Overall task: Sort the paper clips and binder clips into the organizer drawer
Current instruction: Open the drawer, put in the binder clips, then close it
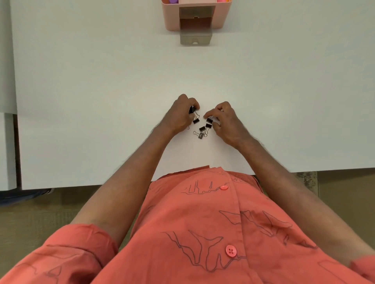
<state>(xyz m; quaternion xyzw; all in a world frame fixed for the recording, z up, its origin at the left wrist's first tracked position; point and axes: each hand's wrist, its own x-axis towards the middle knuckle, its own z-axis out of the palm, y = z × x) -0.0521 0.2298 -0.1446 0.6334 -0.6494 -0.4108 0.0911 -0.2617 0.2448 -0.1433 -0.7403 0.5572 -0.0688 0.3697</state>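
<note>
Several small black binder clips (202, 129) lie in a loose cluster on the white table (101, 91), near its front edge. My left hand (180, 116) rests on the cluster's left side, fingers curled around a black binder clip (191, 110). On the right, my right hand (224, 121) pinches another binder clip (209, 120) between thumb and forefinger. Far back at the table's middle stands the pink organizer (172, 18), with its clear smoky drawer (195, 37) pulled out toward me. No paper clips can be made out clearly.
Coloured items poke out of the organizer's top compartments (172, 1). A second white surface (6, 60) adjoins the table on the left, with a dark gap between them. Carpeted floor shows below the table's front edge.
</note>
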